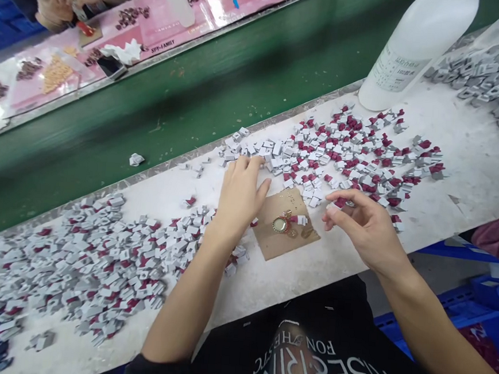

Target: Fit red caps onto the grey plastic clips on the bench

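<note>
Your left hand (240, 192) lies flat, fingers spread, beside the brown card (287, 224). Your right hand (359, 221) pinches one little red piece (340, 202) by it.

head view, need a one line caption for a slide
Left hand reaches into grey-and-maroon parts; right hand pinches one beside a cardboard square.

White bench (471, 164); grey-and-red parts (347, 154) heaped on it; cardboard square (284, 241); white bottle (411, 44).
</note>
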Demonstrator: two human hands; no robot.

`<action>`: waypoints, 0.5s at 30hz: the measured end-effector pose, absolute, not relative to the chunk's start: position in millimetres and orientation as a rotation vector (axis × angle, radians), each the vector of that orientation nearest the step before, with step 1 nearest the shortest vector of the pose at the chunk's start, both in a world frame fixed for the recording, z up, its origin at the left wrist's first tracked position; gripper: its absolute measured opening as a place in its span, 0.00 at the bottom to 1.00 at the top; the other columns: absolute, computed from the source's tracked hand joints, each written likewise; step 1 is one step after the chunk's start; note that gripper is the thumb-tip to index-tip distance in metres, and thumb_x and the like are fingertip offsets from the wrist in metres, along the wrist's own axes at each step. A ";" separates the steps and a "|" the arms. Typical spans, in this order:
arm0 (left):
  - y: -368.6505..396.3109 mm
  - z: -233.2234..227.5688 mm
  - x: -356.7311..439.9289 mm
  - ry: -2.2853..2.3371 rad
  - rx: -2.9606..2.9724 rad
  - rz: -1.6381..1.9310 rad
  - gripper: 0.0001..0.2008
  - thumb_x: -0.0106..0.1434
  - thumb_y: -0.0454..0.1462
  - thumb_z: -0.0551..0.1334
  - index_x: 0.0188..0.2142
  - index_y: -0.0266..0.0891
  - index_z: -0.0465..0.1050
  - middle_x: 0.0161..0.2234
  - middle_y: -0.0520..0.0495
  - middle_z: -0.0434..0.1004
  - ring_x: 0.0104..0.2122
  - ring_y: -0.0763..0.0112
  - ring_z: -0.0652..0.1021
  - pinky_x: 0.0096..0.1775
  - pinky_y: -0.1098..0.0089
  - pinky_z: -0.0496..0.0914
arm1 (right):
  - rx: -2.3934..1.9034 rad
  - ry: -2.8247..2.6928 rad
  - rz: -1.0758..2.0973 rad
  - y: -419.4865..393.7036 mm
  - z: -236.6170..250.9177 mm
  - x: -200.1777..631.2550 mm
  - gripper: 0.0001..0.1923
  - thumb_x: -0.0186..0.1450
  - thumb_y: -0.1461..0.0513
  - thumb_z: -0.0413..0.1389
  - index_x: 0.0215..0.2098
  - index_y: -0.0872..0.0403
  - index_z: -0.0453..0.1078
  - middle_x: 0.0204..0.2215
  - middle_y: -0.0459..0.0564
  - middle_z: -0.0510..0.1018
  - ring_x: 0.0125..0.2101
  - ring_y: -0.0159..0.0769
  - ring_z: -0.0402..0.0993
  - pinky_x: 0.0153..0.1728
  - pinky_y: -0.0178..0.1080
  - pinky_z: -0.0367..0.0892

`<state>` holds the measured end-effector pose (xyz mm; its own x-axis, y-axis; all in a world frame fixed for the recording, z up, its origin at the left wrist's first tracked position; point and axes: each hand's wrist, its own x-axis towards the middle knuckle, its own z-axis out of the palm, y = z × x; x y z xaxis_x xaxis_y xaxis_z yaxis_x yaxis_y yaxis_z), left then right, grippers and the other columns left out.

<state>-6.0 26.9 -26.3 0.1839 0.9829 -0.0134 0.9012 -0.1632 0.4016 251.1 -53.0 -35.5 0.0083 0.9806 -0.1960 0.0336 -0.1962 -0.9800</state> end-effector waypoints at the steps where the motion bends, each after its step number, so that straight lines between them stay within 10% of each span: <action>1: 33.9 -27.7 -1.7 1.761 2.151 0.373 0.18 0.76 0.34 0.63 0.63 0.41 0.75 0.58 0.34 0.78 0.59 0.42 0.76 0.63 0.46 0.72 | -1.399 -1.133 1.309 -53.7 -36.0 251.5 0.12 0.72 0.54 0.72 0.51 0.48 0.82 0.37 0.49 0.83 0.32 0.38 0.81 0.34 0.42 0.81; 7: 51.7 -35.4 11.6 1.744 2.194 0.301 0.14 0.76 0.31 0.61 0.57 0.43 0.78 0.55 0.34 0.79 0.57 0.41 0.77 0.58 0.47 0.74 | -1.430 -1.125 1.286 -59.7 -42.0 260.6 0.11 0.68 0.57 0.73 0.45 0.47 0.79 0.31 0.44 0.75 0.30 0.35 0.73 0.27 0.38 0.72; 15: 27.2 -24.4 -2.2 1.647 1.860 0.653 0.06 0.79 0.39 0.63 0.50 0.44 0.77 0.45 0.41 0.85 0.46 0.53 0.83 0.46 0.56 0.75 | -1.351 -1.072 1.379 -59.0 -31.8 259.8 0.13 0.76 0.50 0.68 0.48 0.48 0.88 0.35 0.51 0.88 0.36 0.42 0.87 0.41 0.46 0.86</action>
